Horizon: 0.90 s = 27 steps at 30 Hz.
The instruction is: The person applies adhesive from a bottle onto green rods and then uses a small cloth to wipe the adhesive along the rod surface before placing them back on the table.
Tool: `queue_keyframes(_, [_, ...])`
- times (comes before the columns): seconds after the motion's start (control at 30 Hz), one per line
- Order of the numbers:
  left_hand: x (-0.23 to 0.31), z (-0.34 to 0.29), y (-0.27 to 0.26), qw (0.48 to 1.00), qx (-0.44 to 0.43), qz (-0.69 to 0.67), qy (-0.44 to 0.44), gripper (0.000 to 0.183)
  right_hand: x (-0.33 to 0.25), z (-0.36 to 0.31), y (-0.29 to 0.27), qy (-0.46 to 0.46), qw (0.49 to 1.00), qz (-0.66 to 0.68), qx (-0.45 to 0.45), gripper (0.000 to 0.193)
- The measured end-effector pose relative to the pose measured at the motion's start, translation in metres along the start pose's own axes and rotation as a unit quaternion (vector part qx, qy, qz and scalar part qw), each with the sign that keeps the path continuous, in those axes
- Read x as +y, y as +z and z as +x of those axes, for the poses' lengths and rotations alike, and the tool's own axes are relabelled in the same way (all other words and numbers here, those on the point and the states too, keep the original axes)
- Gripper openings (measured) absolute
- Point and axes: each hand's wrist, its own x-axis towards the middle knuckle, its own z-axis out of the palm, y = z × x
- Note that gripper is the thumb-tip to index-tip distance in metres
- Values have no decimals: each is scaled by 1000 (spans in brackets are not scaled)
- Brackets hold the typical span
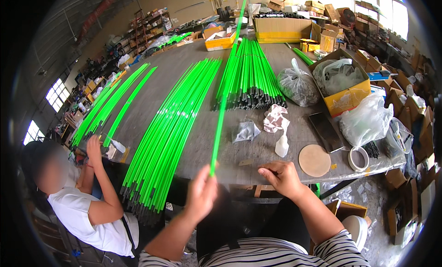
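My left hand (201,193) is closed around the lower end of a long green rod (221,116), which slants up and away over the table (198,161). At the table's near edge my right hand (283,178) has its fingers curled in; whatever may be inside them is hidden. Left of the held rod lies a wide row of green rods (170,119) with dark ends hanging past the near edge. Farther off, a bundle of green rods (251,69) points its black ends toward me. A small white squeeze bottle (282,145) stands beyond my right hand.
Crumpled paper (275,118), a clear plastic bag (246,131), a round tan disc (315,160), a dark flat slab (326,131) and a tape roll (358,159) lie to the right. A filled bag (298,85) and carton (345,99) stand behind. A co-worker (92,207) sits at left.
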Motion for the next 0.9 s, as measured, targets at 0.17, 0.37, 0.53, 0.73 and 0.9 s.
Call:
queue_keyframes(0.17, [10, 139, -33, 891, 69, 408, 187, 40, 28, -3, 5, 7, 999, -30, 17, 13])
queue_keyframes(0.37, [-23, 302, -20, 824, 77, 523, 203, 37, 31, 1, 6, -15, 998, -58, 14, 11])
queue_keyframes(0.53, [-36, 371, 7, 795, 99, 572, 177, 39, 33, 4, 3, -5, 997, -71, 22, 13])
queue_keyframes(0.73, [-16, 352, -1, 785, 120, 529, 298, 47, 32, 9, 7, -16, 998, -61, -6, 17])
queue_keyframes(0.9, [53, 186, 44, 783, -82, 411, 460, 12, 36, 3, -2, 72, 995, -61, 29, 21])
